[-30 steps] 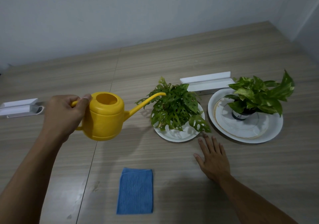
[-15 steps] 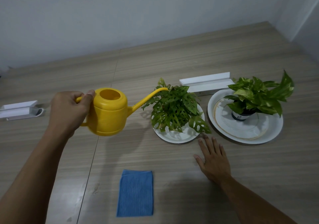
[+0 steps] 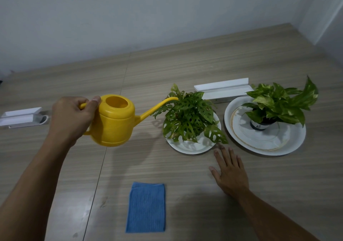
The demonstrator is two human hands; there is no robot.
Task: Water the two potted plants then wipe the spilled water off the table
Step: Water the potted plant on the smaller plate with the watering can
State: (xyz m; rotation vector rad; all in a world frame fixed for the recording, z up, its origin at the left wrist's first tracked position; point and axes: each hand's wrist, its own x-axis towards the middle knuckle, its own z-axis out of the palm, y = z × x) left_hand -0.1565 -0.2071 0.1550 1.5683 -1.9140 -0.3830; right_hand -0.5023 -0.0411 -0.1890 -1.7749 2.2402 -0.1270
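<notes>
Left hand [image 3: 71, 118] fingers wrapped on round glossy yellow plastic watering can [image 3: 114, 122] handle, thin spout tip over holey-leaf potted plant [image 3: 187, 117]; right hand [image 3: 229, 172] flat, fingers spread on woodgrain table [image 3: 185, 70]; ribbed blue cloth [image 3: 146, 207] near front edge.

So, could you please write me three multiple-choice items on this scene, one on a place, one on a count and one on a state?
1. Where does the blue cloth lie?
A. Flat on the table, near the person
B. Draped over the watering can
C. On a plate under a plant

2. How many potted plants stand on plates?
A. One
B. Two
C. Four

3. What is the right hand doing?
A. Gripping the cloth
B. Lifting a plate
C. Resting flat on the table, holding nothing

Answers:
1. A, as the cloth lies spread on the wood between the two forearms.
2. B, since the holey-leaved plant and the variegated plant each stand on white plates.
3. C, because its fingers are spread open on the wood, while the left hand grips the yellow watering can.
</notes>
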